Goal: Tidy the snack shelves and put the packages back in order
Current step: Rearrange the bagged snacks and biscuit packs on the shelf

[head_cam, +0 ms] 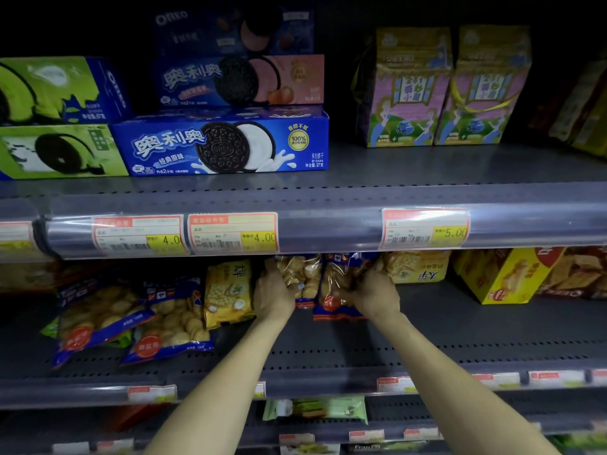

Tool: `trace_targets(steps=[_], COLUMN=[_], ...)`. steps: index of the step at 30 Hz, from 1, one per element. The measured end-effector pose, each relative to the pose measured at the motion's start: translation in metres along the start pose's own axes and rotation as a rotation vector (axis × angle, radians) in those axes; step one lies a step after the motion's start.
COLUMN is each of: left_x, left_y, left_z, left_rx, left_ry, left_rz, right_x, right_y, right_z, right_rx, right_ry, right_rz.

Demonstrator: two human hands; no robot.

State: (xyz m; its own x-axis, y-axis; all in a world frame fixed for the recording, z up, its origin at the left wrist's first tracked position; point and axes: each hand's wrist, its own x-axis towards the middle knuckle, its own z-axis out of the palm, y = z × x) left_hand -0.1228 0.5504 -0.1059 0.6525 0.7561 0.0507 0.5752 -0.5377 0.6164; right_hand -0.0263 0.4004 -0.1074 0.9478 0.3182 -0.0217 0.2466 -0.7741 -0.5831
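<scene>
Biscuit bags in hand: two clear bags of round biscuits w/ blue-and-red trim, side by side at the back of the middle shelf (460, 326), tops hidden under the shelf edge above. Left bag (303, 274), right bag (340, 284).
Left hand (274, 290): fingers curled round the left side of the left bag, gripping it.
Right hand (372, 292): fingers curled onto the right bag, gripping it from the right; both arms reach in from below.
Same shelf, left: yellow cracker bag (228, 293) upright, just beside the left hand. Further left, two more blue-trim biscuit bags lying flat and tilted, one (170, 320) partly over the shelf's perforated front, the other (98, 316) beside it, overlapping.
Same shelf, right: yellow cracker pack (417, 266) just behind the right hand; yellow box (499, 277) angled, further right; red-and-yellow pack at far right edge, blurred.
Upper shelf: blue Oreo box (220, 142) at front, pink Oreo box (239, 80) stacked on it, dark blue one above. Green Oreo boxes (59, 90) stacked to the left. Two house-shaped cartons (443, 90) well apart to the right, side by side.
Price tags (233, 233): on the upper shelf rail, reading 4.00, 4.00, 5.00.
Lower shelf: green pack (315, 408) between the arms, detail unclear.
</scene>
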Motion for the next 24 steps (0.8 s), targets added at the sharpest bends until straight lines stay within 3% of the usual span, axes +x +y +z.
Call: trace_targets(steps=[7, 10, 13, 19, 24], left_x=[0.006, 0.007, 0.006, -0.003, -0.014], left_y=[-0.007, -0.007, -0.003, 0.001, 0.006], left_z=[-0.001, 0.000, 0.000, -0.004, -0.007], left_rx=[-0.215, -0.167, -0.086, -0.027, -0.006], left_ry=[-0.054, -0.179, -0.207, -0.067, -0.046], left_rz=[0.077, 0.057, 0.022, 0.034, 0.055], right_x=[0.001, 0.004, 0.000, -0.009, -0.018], right_y=[-0.005, -0.004, -0.005, -0.009, -0.010], right_z=[-0.003, -0.001, 0.003, 0.004, 0.006], right_rx=[0.043, 0.033, 0.046, 0.000, -0.038], right_ry=[0.153, 0.161, 0.196, 0.158, 0.180], right_rz=[-0.140, -0.170, -0.187, -0.109, -0.096])
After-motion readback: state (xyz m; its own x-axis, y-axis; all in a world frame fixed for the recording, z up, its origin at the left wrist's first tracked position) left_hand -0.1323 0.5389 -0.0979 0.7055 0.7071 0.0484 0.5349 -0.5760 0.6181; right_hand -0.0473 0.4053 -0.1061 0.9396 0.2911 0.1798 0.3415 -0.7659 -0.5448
